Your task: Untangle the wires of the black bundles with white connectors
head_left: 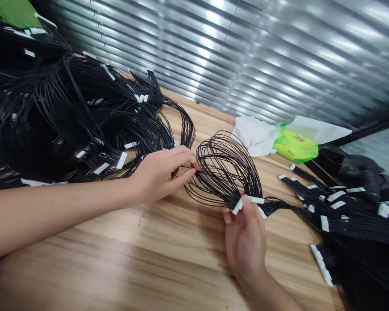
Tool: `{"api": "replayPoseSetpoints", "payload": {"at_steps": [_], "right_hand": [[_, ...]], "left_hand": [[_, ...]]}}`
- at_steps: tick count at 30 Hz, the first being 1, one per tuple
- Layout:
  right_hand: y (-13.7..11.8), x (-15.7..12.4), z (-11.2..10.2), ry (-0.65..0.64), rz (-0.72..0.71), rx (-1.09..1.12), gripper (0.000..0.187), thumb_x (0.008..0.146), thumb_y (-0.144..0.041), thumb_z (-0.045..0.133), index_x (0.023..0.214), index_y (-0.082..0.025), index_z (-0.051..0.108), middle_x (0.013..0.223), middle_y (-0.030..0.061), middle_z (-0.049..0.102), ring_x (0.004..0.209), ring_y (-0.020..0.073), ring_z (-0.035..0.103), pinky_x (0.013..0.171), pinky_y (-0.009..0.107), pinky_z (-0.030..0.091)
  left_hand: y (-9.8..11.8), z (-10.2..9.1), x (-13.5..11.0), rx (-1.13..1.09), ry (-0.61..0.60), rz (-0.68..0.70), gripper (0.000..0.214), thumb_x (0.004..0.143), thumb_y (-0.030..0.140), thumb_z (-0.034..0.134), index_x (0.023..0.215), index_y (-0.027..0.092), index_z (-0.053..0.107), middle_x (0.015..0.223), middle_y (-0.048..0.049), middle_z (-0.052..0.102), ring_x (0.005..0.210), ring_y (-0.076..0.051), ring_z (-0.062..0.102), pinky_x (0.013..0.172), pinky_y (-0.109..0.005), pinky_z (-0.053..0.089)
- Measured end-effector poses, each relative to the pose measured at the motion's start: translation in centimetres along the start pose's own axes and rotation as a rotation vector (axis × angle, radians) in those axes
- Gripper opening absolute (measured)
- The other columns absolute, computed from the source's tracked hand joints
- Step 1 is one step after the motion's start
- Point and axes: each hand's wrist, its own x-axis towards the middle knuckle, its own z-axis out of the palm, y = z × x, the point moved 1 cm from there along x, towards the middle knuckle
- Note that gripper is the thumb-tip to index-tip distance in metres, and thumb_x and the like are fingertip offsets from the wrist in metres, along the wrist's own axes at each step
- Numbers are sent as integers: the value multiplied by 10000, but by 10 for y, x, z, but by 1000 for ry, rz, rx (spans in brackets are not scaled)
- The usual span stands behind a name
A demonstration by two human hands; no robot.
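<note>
My right hand (244, 242) grips a bundle of thin black wires (223, 172) at its white connectors (243, 204), and the wires rise in a wide fan of loops. My left hand (160, 172) reaches in from the left, its thumb and fingertips pinching one black wire at the loops' left side. Behind that hand lies a large heap of black wire harnesses (68, 121) with white connector ends. A second heap of harnesses (340, 220) lies to the right of my right hand, and its wires run close by the held bundle.
The heaps rest on a wood-grain table (132, 246). Crumpled white tissue (254, 136) and a green plastic packet (294, 147) lie at the far edge, before a ribbed metal blind (246, 56). Dark fabric (359, 172) sits at the far right.
</note>
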Motion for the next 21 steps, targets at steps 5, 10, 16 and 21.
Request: {"api": "replayPoseSetpoints", "payload": {"at_steps": [5, 10, 16, 21], "right_hand": [[2, -1, -2, -17, -15, -36, 209, 705, -388, 749, 786, -211, 672, 620, -53, 578, 521, 83, 451, 475, 198, 406], [3, -1, -1, -34, -41, -52, 215, 714, -404, 738, 782, -214, 662, 621, -50, 578, 529, 88, 455, 455, 193, 380], [3, -3, 0, -73, -29, -76, 224, 723, -413, 731, 736, -212, 634, 546, -68, 546, 474, 81, 424, 469, 203, 396], [4, -3, -2, -63, -19, -57, 237, 707, -413, 749, 715, -212, 623, 548, -69, 552, 477, 79, 435, 472, 194, 404]], "left_hand": [[0, 0, 2, 10, -14, 40, 115, 877, 301, 585, 902, 204, 641, 900, 10, 637, 694, -86, 549, 670, -224, 378], [2, -3, 0, -108, 72, 178, 164, 854, 354, 627, 818, 194, 640, 833, -2, 649, 766, -106, 599, 677, -236, 389], [7, -3, -4, -74, 145, 450, 133, 871, 332, 628, 800, 219, 639, 743, 39, 703, 623, -82, 599, 655, -288, 326], [5, -10, -3, -156, 84, 590, 121, 919, 292, 550, 874, 206, 624, 718, 27, 711, 602, -86, 614, 779, -303, 396]]}}
